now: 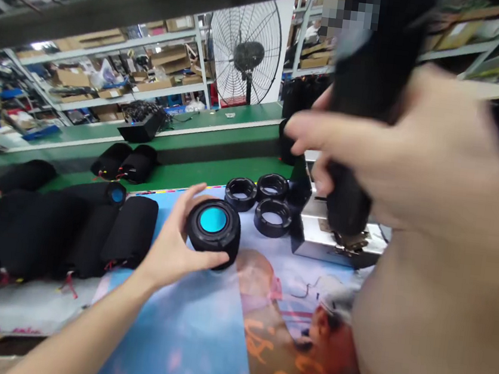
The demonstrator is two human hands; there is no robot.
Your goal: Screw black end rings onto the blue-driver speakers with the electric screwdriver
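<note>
The left hand (174,247) has its fingers round the cylinder (212,238), on or just above the mat (178,335) near three rings (272,228), while the blurred right hand (418,164) grasps a black tool (372,81) aloft—seemingly a steadying step, any next move calling for firm hold.
</note>
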